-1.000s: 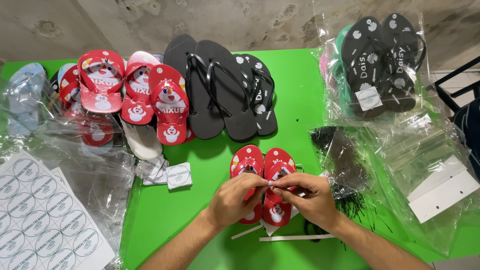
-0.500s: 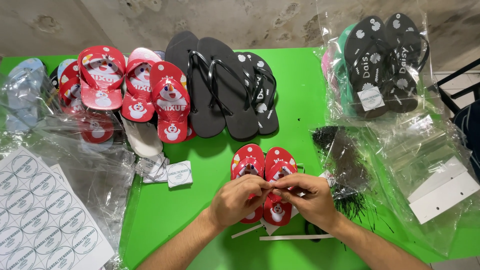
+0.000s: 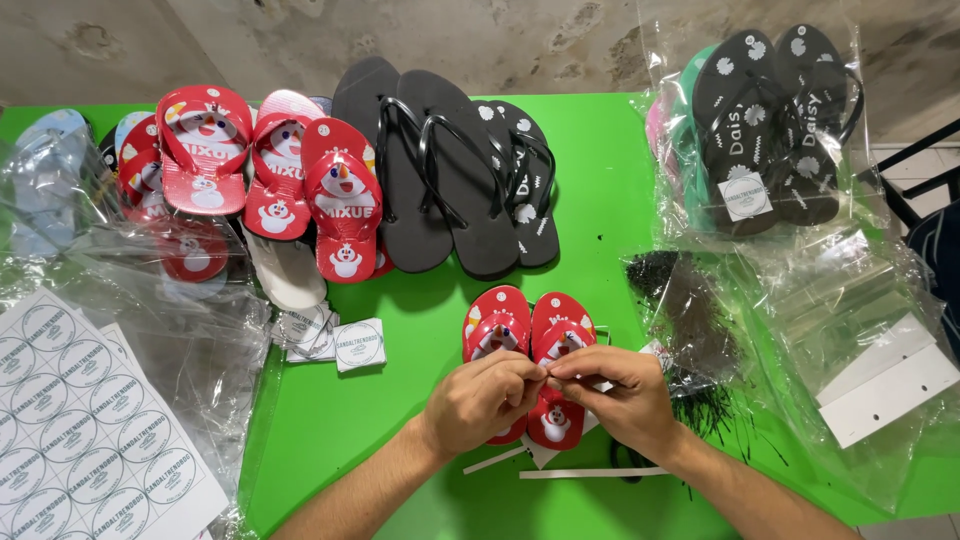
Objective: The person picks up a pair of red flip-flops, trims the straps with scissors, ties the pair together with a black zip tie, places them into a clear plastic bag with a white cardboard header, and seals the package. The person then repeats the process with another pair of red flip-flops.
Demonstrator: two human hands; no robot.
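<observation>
Counted: two small red sandals (image 3: 527, 335) under two hands (image 3: 555, 395); two plain black sandals (image 3: 440, 165); one sticker sheet (image 3: 85, 420).

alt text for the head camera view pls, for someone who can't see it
Two bare hands, left hand and right hand, meet fingertip to fingertip over a small red pair of flip-flops on a green table. Behind lie more red pairs and black flip-flops; a sticker sheet sits at the left.

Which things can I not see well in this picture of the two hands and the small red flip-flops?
- Head view: what the left hand and right hand pinch is hidden by the fingertips.
- The lower part of the small red flip-flops is covered by both hands.
- The sticker sheet is cut off by the left edge.
</observation>
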